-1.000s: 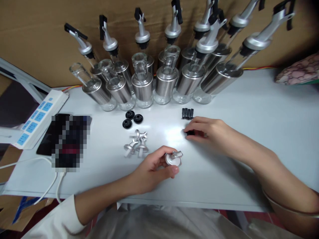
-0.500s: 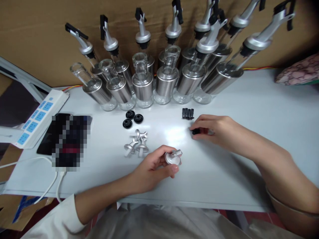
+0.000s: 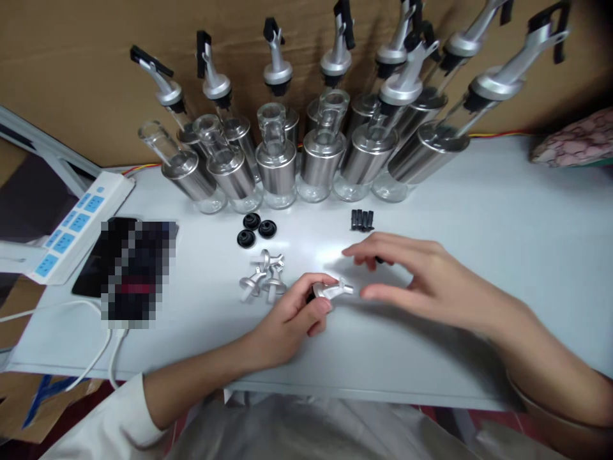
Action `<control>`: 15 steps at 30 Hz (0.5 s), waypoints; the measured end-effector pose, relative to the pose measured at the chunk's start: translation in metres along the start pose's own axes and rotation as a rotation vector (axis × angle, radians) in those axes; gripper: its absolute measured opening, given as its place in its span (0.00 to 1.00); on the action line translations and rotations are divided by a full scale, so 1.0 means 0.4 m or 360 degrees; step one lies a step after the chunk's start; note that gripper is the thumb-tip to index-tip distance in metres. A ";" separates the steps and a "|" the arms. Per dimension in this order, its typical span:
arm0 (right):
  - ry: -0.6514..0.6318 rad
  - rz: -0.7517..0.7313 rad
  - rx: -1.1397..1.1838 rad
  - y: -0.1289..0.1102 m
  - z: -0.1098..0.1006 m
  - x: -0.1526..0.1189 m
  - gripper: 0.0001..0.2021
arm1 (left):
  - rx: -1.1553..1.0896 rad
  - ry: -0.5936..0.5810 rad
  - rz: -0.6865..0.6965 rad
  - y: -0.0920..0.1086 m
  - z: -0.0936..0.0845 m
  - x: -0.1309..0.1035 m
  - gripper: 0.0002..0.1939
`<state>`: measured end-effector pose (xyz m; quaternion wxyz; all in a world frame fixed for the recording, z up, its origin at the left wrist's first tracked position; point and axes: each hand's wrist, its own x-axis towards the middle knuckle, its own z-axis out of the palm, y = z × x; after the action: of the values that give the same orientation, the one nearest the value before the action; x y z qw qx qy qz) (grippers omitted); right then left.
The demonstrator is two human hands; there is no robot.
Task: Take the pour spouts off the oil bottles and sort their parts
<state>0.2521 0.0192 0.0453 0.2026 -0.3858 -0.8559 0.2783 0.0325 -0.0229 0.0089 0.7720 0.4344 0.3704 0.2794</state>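
My left hand is closed around a silver bottle pourer with a black base, its spout pointing right. To its right, my right hand hangs with thumb and forefinger apart around the space just off the spout tip. A small black piece shows behind the right fingers, mostly hidden; I cannot tell whether it touches them. Left of the left hand lie three loose silver pourer tops. Beyond them are three round black stoppers. Several black levers lie in a row past the right hand.
Glass and steel bottles stand in two rows at the back, several capped with pourers. A white power strip and a phone with cables lie at left. A patterned bundle rests at far right, before a cardboard wall.
My right hand has come left from the black piece toward the pourer, and its thumb and forefinger have spread. My left hand has tilted the pourer so its spout points right.
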 end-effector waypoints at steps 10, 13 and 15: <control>0.0034 -0.0343 -0.0122 -0.033 0.076 0.001 0.13 | -0.0114 -0.0028 0.0146 -0.007 -0.015 0.004 0.27; 0.0119 -0.0458 -0.0251 -0.036 0.084 0.005 0.13 | -0.0109 -0.0025 0.0184 -0.016 -0.016 0.003 0.25; 0.0178 -0.0537 -0.0376 -0.038 0.086 0.008 0.14 | -0.0139 -0.0050 0.0169 -0.016 -0.013 0.002 0.23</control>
<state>0.2223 0.0024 0.0291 0.2469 -0.2731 -0.9224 0.1165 0.0294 -0.0229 0.0011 0.7801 0.4235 0.3222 0.3290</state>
